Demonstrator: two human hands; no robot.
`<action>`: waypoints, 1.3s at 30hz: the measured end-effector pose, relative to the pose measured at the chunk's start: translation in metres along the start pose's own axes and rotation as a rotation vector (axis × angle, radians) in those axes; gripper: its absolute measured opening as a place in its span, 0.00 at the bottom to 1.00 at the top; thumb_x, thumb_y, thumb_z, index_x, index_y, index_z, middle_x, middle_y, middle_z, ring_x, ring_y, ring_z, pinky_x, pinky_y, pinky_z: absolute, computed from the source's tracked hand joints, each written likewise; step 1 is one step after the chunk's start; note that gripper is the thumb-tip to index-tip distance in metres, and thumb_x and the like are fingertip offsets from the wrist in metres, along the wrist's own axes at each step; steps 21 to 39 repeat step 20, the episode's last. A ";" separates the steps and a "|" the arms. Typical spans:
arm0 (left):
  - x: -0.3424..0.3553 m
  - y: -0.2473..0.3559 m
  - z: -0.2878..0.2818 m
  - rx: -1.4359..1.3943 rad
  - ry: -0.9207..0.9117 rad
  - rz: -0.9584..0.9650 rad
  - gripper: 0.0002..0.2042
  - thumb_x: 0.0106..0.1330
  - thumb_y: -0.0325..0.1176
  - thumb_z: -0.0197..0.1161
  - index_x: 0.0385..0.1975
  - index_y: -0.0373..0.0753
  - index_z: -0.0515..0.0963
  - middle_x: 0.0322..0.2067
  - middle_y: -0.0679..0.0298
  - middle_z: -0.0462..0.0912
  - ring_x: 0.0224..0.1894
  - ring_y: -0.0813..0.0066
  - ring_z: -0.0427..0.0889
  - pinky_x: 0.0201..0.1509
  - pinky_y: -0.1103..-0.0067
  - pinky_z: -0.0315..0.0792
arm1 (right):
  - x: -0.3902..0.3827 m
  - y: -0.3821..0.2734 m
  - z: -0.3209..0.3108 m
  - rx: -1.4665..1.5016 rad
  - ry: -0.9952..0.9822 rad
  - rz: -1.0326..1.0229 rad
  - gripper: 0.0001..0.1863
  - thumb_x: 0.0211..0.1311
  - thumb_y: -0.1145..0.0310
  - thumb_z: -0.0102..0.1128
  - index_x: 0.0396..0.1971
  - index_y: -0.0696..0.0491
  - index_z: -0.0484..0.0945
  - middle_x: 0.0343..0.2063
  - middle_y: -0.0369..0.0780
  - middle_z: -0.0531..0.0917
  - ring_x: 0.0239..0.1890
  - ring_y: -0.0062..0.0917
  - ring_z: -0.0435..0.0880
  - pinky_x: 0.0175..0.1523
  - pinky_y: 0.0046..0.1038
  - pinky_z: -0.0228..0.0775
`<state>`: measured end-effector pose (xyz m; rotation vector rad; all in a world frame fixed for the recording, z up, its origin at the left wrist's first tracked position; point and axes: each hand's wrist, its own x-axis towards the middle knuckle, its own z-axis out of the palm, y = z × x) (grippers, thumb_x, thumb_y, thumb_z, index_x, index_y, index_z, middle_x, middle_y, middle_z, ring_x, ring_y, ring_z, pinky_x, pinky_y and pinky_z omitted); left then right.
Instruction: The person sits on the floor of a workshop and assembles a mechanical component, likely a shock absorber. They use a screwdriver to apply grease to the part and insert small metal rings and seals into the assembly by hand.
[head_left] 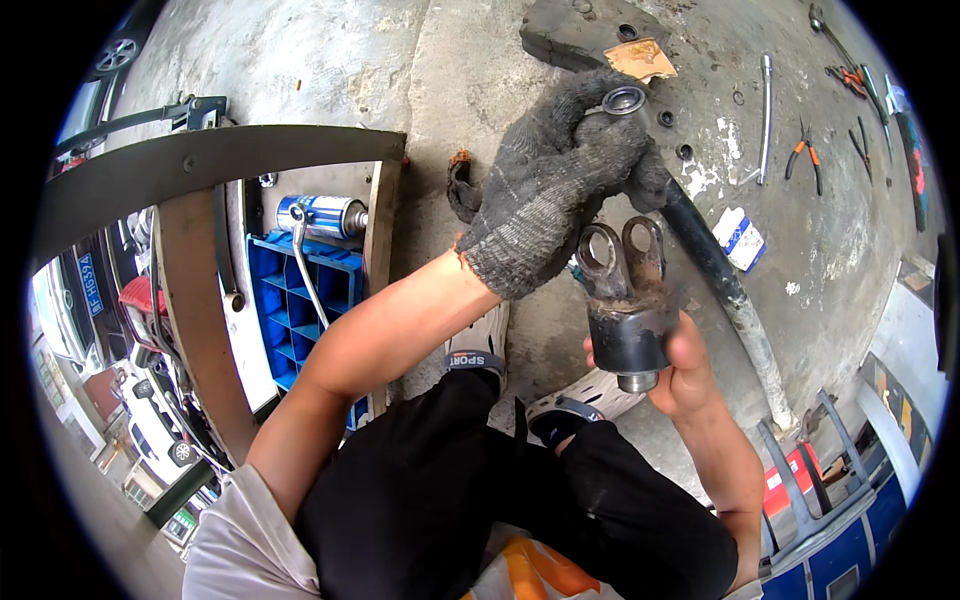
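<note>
**Greasy yoke in hand on a workshop floor**

At far left, a bent metal frame [215, 155] with a wooden post arches over a blue plastic crate [300, 300]. A silver-and-blue can [322, 215] lies at the crate's top edge, and a thin metal rod [308, 275] hooks down across the crate's compartments.

My left hand [560, 185], in a worn grey knit glove, is raised over the middle of the concrete floor [470, 80]. It is clenched, and a small metal ring [624, 100] sits at the top of the gloved fingers, pinched there. Just below the glove is the heavy steel yoke [628, 300], dark and oily, its two round ears pointing up and its short cylinder body pointing down toward my knees. My bare right hand [680, 370] grasps it from below and behind, with the palm cupped around the cylinder's lower end. My two sandalled feet show under it.

Behind the yoke, a long black shaft [725, 290] runs along the floor toward lower right. Beside it lies a small white-and-blue box [740, 238]. Further right lie a chrome bar [766, 115], orange-handled pliers [805, 152] and other hand tools, well apart from my hands. A dark slab [575, 35] with a brown scrap on it sits at the top.
</note>
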<state>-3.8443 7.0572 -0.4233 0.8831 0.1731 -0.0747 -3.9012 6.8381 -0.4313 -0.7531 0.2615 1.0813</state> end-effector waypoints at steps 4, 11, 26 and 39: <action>0.006 0.017 0.010 -0.092 -0.043 -0.012 0.18 0.72 0.37 0.57 0.56 0.37 0.68 0.32 0.56 0.80 0.34 0.64 0.80 0.43 0.69 0.75 | -0.003 0.005 0.012 0.283 -0.156 0.084 0.46 0.59 0.37 0.57 0.59 0.66 0.65 0.45 0.56 0.80 0.44 0.43 0.85 0.49 0.39 0.79; 0.007 0.016 0.010 -0.074 -0.038 -0.129 0.18 0.70 0.34 0.59 0.56 0.36 0.68 0.31 0.56 0.81 0.31 0.66 0.82 0.36 0.74 0.78 | 0.000 0.010 0.012 0.266 -0.128 0.098 0.44 0.63 0.36 0.51 0.61 0.64 0.64 0.47 0.57 0.80 0.47 0.42 0.83 0.53 0.37 0.76; 0.019 -0.018 -0.051 0.190 0.218 -0.123 0.20 0.68 0.34 0.62 0.57 0.35 0.68 0.33 0.56 0.81 0.34 0.68 0.82 0.39 0.73 0.79 | 0.050 0.023 -0.061 -1.679 0.633 -0.356 0.34 0.52 0.55 0.72 0.59 0.51 0.72 0.47 0.43 0.85 0.47 0.38 0.85 0.57 0.37 0.73; 0.019 -0.018 -0.051 0.190 0.218 -0.123 0.20 0.68 0.34 0.62 0.57 0.35 0.68 0.33 0.56 0.81 0.34 0.68 0.82 0.39 0.73 0.79 | 0.050 0.023 -0.061 -1.679 0.633 -0.356 0.34 0.52 0.55 0.72 0.59 0.51 0.72 0.47 0.43 0.85 0.47 0.38 0.85 0.57 0.37 0.73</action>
